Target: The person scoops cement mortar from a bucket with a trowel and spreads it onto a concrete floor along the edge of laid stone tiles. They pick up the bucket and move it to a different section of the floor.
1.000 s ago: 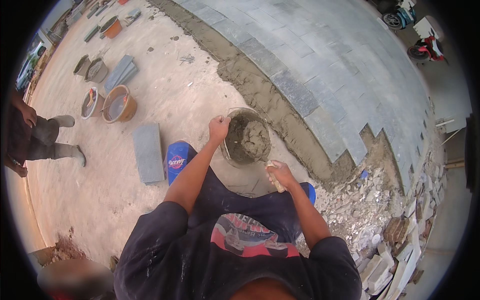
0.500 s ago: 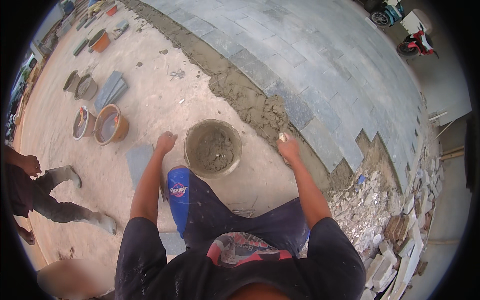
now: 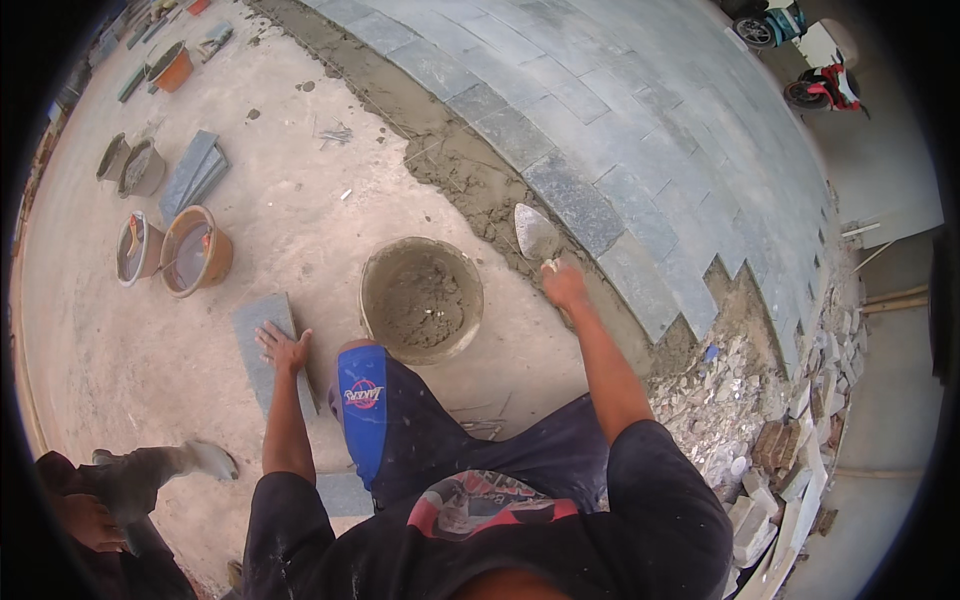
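Note:
My left hand (image 3: 284, 348) rests open, fingers spread, on a loose grey stone tile (image 3: 263, 385) left of my knee. In my right hand (image 3: 564, 287) is a trowel (image 3: 536, 230), its pale blade over the band of wet mortar (image 3: 463, 182). Between my hands stands a round bucket (image 3: 367, 300) with grey mortar inside. The band runs along the edge of laid grey pavers (image 3: 570, 200).
Several buckets (image 3: 196, 250) and stacked tiles (image 3: 195, 170) stand at the left. A co-worker's legs (image 3: 150, 470) are at lower left. Broken rubble (image 3: 760, 450) lies at the right; two scooters (image 3: 820, 90) are parked upper right.
My left hand has left the bucket and moved onto the tile. The trowel has moved up from the bucket to the mortar band. The co-worker has moved lower in view.

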{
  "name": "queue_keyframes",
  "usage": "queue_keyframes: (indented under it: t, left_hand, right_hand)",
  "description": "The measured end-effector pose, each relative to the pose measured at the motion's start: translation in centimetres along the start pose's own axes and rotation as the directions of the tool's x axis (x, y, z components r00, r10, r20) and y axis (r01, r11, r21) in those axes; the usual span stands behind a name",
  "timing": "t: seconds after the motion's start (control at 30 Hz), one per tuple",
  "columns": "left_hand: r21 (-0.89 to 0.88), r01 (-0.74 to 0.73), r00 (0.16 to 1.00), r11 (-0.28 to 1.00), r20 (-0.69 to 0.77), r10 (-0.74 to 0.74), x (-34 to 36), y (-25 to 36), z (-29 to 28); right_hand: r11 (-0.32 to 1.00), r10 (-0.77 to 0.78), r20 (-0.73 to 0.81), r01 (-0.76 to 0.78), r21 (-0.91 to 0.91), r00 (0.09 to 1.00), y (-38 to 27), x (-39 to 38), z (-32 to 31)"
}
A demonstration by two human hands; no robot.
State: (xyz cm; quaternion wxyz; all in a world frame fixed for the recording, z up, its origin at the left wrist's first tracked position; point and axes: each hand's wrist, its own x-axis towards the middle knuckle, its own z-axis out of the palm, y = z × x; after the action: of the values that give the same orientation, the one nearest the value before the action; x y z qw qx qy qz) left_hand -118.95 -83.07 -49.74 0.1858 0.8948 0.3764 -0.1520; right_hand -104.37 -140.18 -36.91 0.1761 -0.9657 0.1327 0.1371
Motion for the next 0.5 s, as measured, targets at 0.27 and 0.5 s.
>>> queue_keyframes:
  t: [0.27,0.5]
  left_hand:
    - [0.102,0.023,0.998,0.994,-0.058,-0.018,-0.3,-0.2,0.5]
    - [0.073,0.008,1.000,0.997,-0.010,-0.007,-0.4,1.1,0.4]
  right_hand:
    - [0.995,0.078,0.079,-0.073,-0.061,0.994,1.7,3.5,2.4]
    - [0.994,0.037,0.069,-0.030,-0.101,0.997,4.3,6.0,1.6]
